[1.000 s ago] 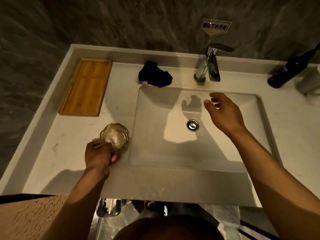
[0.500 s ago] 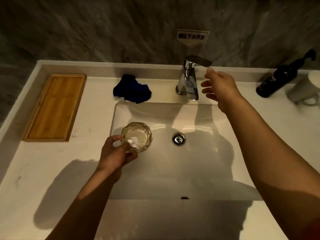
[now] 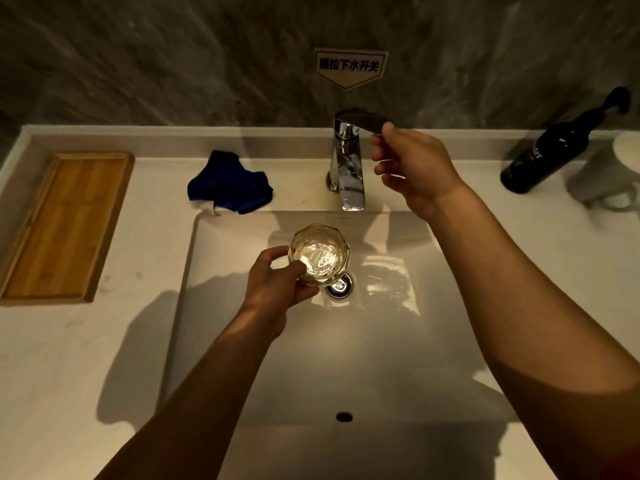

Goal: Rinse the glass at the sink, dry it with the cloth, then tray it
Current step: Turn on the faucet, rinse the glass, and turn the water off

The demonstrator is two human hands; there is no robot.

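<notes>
My left hand (image 3: 277,285) grips a faceted clear glass (image 3: 320,252), upright over the white sink basin (image 3: 398,341), just left of and above the drain (image 3: 339,285). The glass sits below and in front of the chrome tap spout (image 3: 349,181). My right hand (image 3: 412,168) rests on the right end of the tap's lever handle (image 3: 360,119), thumb on top and fingers beneath it. No water stream shows. A crumpled blue cloth (image 3: 230,187) lies on the counter behind the basin's left corner. The wooden tray (image 3: 65,225) sits at the far left.
A dark pump bottle (image 3: 550,150) leans at the back right, next to a white mug (image 3: 613,174). A small sign (image 3: 349,65) hangs on the dark stone wall above the tap. The overflow hole (image 3: 344,416) is in the basin's near wall.
My left hand has carried the glass from the counter's left side to over the basin near the drain. My right hand has risen from above the basin onto the tap handle.
</notes>
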